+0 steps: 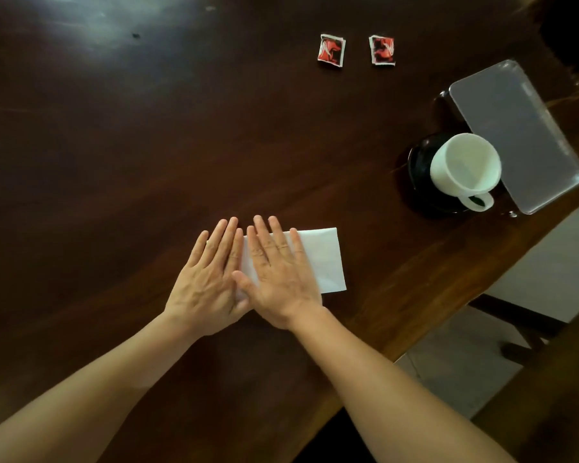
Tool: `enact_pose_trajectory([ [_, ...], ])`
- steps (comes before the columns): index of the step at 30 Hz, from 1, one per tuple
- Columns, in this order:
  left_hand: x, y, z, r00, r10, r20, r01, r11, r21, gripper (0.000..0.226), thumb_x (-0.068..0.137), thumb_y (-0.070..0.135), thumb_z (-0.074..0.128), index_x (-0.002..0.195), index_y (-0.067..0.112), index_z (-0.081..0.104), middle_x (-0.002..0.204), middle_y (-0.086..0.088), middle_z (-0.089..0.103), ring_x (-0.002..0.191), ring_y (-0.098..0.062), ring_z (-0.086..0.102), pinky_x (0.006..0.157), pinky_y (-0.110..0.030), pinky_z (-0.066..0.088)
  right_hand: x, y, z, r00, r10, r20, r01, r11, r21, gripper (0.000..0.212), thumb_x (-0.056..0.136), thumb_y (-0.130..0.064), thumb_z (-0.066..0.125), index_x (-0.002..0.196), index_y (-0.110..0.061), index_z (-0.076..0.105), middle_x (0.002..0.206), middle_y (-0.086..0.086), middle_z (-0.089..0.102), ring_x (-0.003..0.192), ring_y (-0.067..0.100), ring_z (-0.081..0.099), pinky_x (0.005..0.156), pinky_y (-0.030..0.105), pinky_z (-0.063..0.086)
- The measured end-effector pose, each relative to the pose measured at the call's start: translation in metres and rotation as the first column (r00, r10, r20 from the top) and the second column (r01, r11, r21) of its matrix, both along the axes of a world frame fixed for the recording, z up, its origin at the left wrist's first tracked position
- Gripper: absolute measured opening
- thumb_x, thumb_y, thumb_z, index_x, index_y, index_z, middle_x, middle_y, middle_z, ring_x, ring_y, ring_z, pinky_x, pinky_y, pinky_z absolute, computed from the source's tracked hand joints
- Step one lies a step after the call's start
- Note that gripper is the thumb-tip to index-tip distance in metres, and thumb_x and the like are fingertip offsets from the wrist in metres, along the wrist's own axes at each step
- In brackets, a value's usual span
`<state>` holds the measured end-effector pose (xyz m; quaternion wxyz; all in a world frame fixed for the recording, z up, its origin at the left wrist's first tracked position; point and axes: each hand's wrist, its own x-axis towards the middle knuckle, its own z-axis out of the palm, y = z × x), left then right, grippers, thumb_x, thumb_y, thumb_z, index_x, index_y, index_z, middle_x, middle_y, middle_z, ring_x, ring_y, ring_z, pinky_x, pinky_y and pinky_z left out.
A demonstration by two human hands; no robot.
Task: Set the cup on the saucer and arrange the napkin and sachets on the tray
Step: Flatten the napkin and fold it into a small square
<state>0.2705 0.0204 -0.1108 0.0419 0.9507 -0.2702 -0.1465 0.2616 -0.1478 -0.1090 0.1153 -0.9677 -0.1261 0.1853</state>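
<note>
— White folded napkin (318, 259), where is it?
— Low centre of the frame, on the dark wooden table (131, 162). The left hand (208, 279) and right hand (278, 279) lie flat on it, fingers spread, palms down, thumbs overlapping.
— And the cup?
— The white cup (465, 165) stands on the black saucer (418, 165) at right, against the clear tray (522, 135). Two red sachets (331, 50) (383, 50) lie at upper centre, apart.
</note>
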Motion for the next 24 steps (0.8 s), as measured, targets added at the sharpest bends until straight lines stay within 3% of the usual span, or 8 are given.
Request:
enact_pose_trajectory([
  [4, 0.001, 0.0, 0.002, 1.0, 0.0, 0.001, -0.001, 0.998, 0.056, 0.105, 0.089, 0.077, 0.027, 0.155, -0.004, 0.013, 0.166, -0.021, 0.008, 0.155, -0.033, 0.005, 0.125, -0.052, 0.014, -0.003, -0.072, -0.007, 0.994, -0.094, 0.048, 0.102, 0.977, -0.189, 0.077, 0.098, -0.06, 0.012, 0.157, -0.015, -0.007, 0.168, 0.004, -0.009, 0.154, 0.024, -0.011, 0.125, 0.05, 0.0],
  [11, -0.005, -0.004, 0.005, 1.0, 0.022, -0.009, -0.021, 0.998, 0.059, 0.106, 0.089, 0.079, 0.023, 0.156, -0.003, 0.009, 0.166, -0.02, 0.004, 0.155, -0.032, 0.002, 0.126, -0.05, 0.01, -0.002, -0.086, -0.01, 0.996, -0.071, 0.047, 0.079, 0.977, -0.196, 0.075, 0.099, -0.059, 0.006, 0.157, -0.015, -0.013, 0.167, 0.003, -0.014, 0.153, 0.026, -0.014, 0.124, 0.05, -0.003],
  [15, -0.051, -0.012, 0.013, 0.992, 0.08, -0.093, -0.078, 0.997, 0.029, 0.107, 0.089, 0.08, 0.02, 0.157, 0.0, 0.0, 0.166, -0.02, -0.005, 0.155, -0.033, -0.005, 0.124, -0.05, 0.002, 0.021, -0.104, -0.006, 0.984, 0.176, 0.033, -0.165, 0.963, -0.215, 0.074, 0.099, -0.058, 0.007, 0.154, -0.016, -0.018, 0.165, -0.001, -0.02, 0.152, 0.027, -0.018, 0.122, 0.058, 0.004],
  [19, -0.12, -0.031, 0.021, 0.98, 0.057, -0.191, -0.063, 0.998, -0.026, 0.108, 0.088, 0.081, 0.029, 0.158, 0.001, 0.006, 0.167, -0.019, -0.002, 0.155, -0.037, -0.005, 0.12, -0.055, 0.005, 0.076, -0.116, 0.003, 0.848, 0.526, 0.057, -0.49, 0.821, -0.293, 0.075, 0.095, -0.067, 0.0, 0.153, -0.024, -0.018, 0.166, -0.001, -0.015, 0.153, 0.028, -0.013, 0.123, 0.057, 0.001],
  [22, -0.149, -0.05, 0.026, 0.977, -0.001, -0.212, -0.01, 0.999, -0.052, 0.107, 0.087, 0.081, 0.033, 0.155, 0.0, 0.022, 0.166, -0.021, 0.012, 0.154, -0.04, 0.004, 0.116, -0.058, 0.012, 0.109, -0.094, 0.005, 0.798, 0.598, 0.08, -0.524, 0.753, -0.398, 0.078, 0.091, -0.074, -0.003, 0.15, -0.028, -0.027, 0.167, 0.002, -0.015, 0.153, 0.031, -0.013, 0.121, 0.06, -0.004],
  [24, -0.16, -0.059, 0.027, 0.976, -0.037, -0.217, 0.022, 0.997, -0.071, 0.105, 0.087, 0.081, 0.034, 0.153, 0.0, 0.029, 0.164, -0.021, 0.021, 0.153, -0.039, 0.01, 0.113, -0.058, 0.015, 0.117, -0.075, 0.008, 0.839, 0.537, 0.087, -0.458, 0.785, -0.417, 0.082, 0.089, -0.077, -0.002, 0.15, -0.03, -0.027, 0.166, 0.002, -0.017, 0.152, 0.031, -0.016, 0.12, 0.061, -0.005],
])
